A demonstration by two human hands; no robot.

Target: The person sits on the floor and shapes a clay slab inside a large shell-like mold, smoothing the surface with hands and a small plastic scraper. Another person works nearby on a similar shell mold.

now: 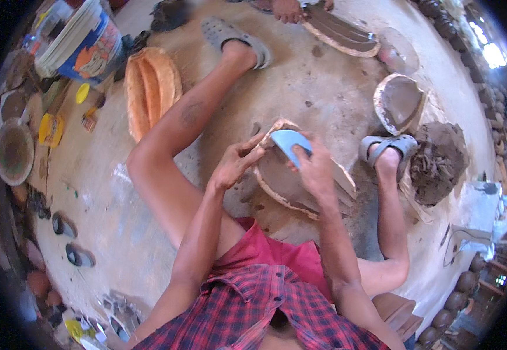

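Between my legs a leaf-shaped mould (284, 203) lies on the floor, with a pale, rough rim and grey-brown wet clay lining its inside. My right hand (316, 169) is closed on a blue half-moon scraper (288, 140), held over the mould's far end. My left hand (237, 165) rests at the mould's left rim, fingers stretched out toward the edge and no tool in them. My right hand and forearm hide part of the clay.
A clay lump (438, 163) sits beside my right foot, near a smaller clay-filled mould (398, 106). An orange mould (153, 87) and a bucket (84, 44) stand left. Another person's hand (288, 10) touches a long clay-lined mould (341, 32) at the far side.
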